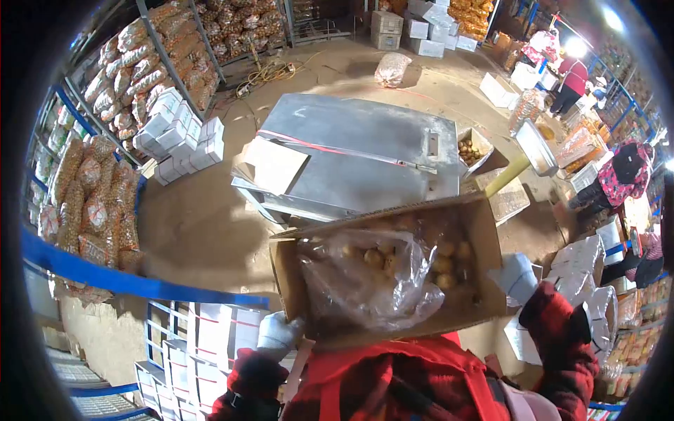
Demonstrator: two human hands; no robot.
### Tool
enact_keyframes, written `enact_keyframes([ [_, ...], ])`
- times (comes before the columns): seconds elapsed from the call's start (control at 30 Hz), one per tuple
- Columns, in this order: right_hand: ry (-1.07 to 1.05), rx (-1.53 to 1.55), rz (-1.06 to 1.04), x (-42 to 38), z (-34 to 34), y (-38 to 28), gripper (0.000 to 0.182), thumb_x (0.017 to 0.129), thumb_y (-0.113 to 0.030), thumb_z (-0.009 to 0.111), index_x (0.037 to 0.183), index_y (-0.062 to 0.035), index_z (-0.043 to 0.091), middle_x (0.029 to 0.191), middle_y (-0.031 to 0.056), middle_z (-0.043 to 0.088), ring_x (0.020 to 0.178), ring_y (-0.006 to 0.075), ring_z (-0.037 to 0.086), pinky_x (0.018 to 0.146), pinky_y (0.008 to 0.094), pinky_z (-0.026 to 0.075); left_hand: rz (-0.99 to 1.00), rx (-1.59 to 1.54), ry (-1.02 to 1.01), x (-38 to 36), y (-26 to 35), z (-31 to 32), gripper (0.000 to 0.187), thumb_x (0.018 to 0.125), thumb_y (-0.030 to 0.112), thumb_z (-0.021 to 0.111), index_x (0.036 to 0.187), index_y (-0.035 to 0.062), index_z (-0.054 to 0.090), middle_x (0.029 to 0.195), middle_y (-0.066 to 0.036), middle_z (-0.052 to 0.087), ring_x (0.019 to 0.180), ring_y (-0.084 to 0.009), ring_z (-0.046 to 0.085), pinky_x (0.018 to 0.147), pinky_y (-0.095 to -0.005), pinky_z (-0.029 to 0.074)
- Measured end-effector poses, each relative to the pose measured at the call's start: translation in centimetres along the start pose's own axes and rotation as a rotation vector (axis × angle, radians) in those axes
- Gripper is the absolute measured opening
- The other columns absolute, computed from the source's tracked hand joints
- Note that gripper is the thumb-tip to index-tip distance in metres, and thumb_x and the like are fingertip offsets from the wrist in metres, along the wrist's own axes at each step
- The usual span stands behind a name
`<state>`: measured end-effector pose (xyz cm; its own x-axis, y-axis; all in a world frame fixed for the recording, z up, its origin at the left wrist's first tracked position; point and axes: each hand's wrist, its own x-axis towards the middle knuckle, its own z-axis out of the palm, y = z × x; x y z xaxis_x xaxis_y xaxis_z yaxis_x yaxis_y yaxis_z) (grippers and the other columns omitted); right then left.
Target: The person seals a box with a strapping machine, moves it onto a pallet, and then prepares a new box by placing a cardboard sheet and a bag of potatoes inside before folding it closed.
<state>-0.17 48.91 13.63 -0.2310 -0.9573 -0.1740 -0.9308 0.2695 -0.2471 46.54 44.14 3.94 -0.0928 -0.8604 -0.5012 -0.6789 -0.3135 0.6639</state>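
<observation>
While the person carries a loaded box at chest height, the scene reads, largest thing first:

Tabletop: a bare steel tabletop (351, 151) stands just beyond the box; a flat sheet of cardboard (270, 165) lies over its left edge, and a thin red-and-white strip runs across its top.

Shelving: racks at the left hold net sacks (91, 189) of small round produce, stacked where they can be reached from the floor; white cartons (184, 140) are piled beside them.

Cardboard box: the cardboard box (393, 270) is held level between both hands, clear of the tabletop and close against the red jacket, probably so that the weight sits near the body.

Contents: a crumpled clear plastic bag (368, 281) fills the box's left part, with round yellow-brown fruit (449, 266) inside the bag and loose at the right.

Small box: an open carton (477, 151) at the tabletop's right edge holds more of the same produce.

Left hand: the gloved left hand (277, 335) is curled under the box's near left corner, gripping it.

Right hand: the gloved right hand (518, 277) presses flat against the box's right wall, steadying it.
</observation>
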Motion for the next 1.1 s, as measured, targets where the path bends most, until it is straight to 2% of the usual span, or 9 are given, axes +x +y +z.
enact_keyframes([
  [0.17,-0.02,-0.154,-0.069,9.0,-1.5,-1.5,0.034,0.07,-0.037,0.059,0.074,-0.0032,0.064,0.068,0.0203,0.059,0.067,0.0372,0.059,0.063,0.0448,0.047,-0.025,-0.058,0.092,3.4,-0.1,-0.5,0.031,0.079,0.031,0.055,0.079,0.0018,0.065,0.065,-0.014,0.063,0.065,-0.0242,0.064,0.062,-0.0362,0.048],
  [0.27,-0.022,-0.149,-0.152,14.7,-2.5,-2.0,0.036,0.07,-0.037,0.058,0.075,-0.0025,0.063,0.067,0.021,0.059,0.067,0.0374,0.059,0.063,0.045,0.047,0.026,-0.133,0.253,5.3,2.9,-0.1,0.028,0.078,0.029,0.057,0.079,0.002,0.066,0.065,-0.013,0.063,0.064,-0.0212,0.063,0.061,-0.0346,0.047],
  [0.5,-0.102,-0.292,-0.197,27.9,-9.0,-4.4,0.036,0.072,-0.038,0.055,0.076,-0.0028,0.063,0.073,0.0191,0.061,0.071,0.035,0.06,0.065,0.0435,0.047,-0.144,-0.423,0.265,11.6,10.4,1.2,0.031,0.081,0.025,0.057,0.082,-0.0048,0.064,0.065,-0.008,0.063,0.061,-0.0129,0.059,0.056,-0.0291,0.046],
  [0.67,-0.008,-0.358,-0.625,42.3,-10.9,-3.8,0.031,0.07,-0.035,0.056,0.076,-0.0049,0.064,0.076,0.0184,0.062,0.072,0.0339,0.061,0.066,0.0423,0.048,-0.15,-0.646,0.262,17.5,13.7,3.1,0.028,0.08,0.026,0.058,0.077,-0.002,0.063,0.063,-0.004,0.059,0.052,-0.0114,0.054,0.046,-0.0272,0.042],
  [0.83,-0.085,-0.472,-0.428,58.4,-2.7,-4.5,0.034,0.069,-0.036,0.056,0.083,-0.0057,0.066,0.085,0.0171,0.063,0.081,0.0337,0.061,0.074,0.0402,0.048,-0.316,-0.553,0.109,21.4,21.0,4.4,0.039,0.079,0.038,0.062,0.074,0.0,0.062,0.06,-0.005,0.056,0.046,-0.013,0.051,0.042,-0.0273,0.041],
  [0.97,-0.108,-0.266,-0.309,57.3,-4.5,-5.2,0.041,0.072,-0.036,0.057,0.099,-0.0054,0.062,0.098,0.018,0.061,0.094,0.0318,0.057,0.084,0.039,0.044,-0.37,-0.229,-0.302,22.2,26.2,-0.1,0.057,0.081,0.052,0.055,0.081,-0.0045,0.064,0.068,-0.012,0.063,0.054,-0.017,0.059,0.051,-0.0318,0.047],
  [1.0,0.006,-0.202,-0.319,56.8,-3.6,-4.6,0.038,0.073,-0.034,0.056,0.099,-0.0059,0.062,0.097,0.0171,0.062,0.092,0.0317,0.058,0.082,0.0386,0.045,-0.333,-0.143,-0.436,22.4,27.2,-2.1,0.058,0.083,0.052,0.053,0.083,-0.005,0.064,0.07,-0.012,0.064,0.057,-0.0173,0.061,0.054,-0.0326,0.048],
  [1.07,0.26,-0.082,-0.322,55.4,-2.1,-3.0,0.034,0.076,-0.029,0.054,0.1,-0.0068,0.061,0.095,0.0152,0.062,0.088,0.0315,0.059,0.079,0.0377,0.047,-0.146,-0.23,-0.452,23.4,28.6,-6.3,0.038,0.089,0.032,0.051,0.078,-0.0025,0.064,0.07,-0.012,0.064,0.058,-0.0172,0.059,0.057,-0.0302,0.048],
  [1.1,0.181,0.03,-0.194,53.7,-2.8,-3.4,0.038,0.076,-0.027,0.058,0.109,-0.0076,0.055,0.107,0.0151,0.057,0.099,0.0315,0.054,0.086,0.0386,0.043,-0.118,-0.432,-0.302,24.8,27.5,-7.6,0.028,0.089,0.02,0.051,0.077,-0.0016,0.063,0.073,-0.011,0.064,0.059,-0.0158,0.057,0.056,-0.0277,0.047],
])
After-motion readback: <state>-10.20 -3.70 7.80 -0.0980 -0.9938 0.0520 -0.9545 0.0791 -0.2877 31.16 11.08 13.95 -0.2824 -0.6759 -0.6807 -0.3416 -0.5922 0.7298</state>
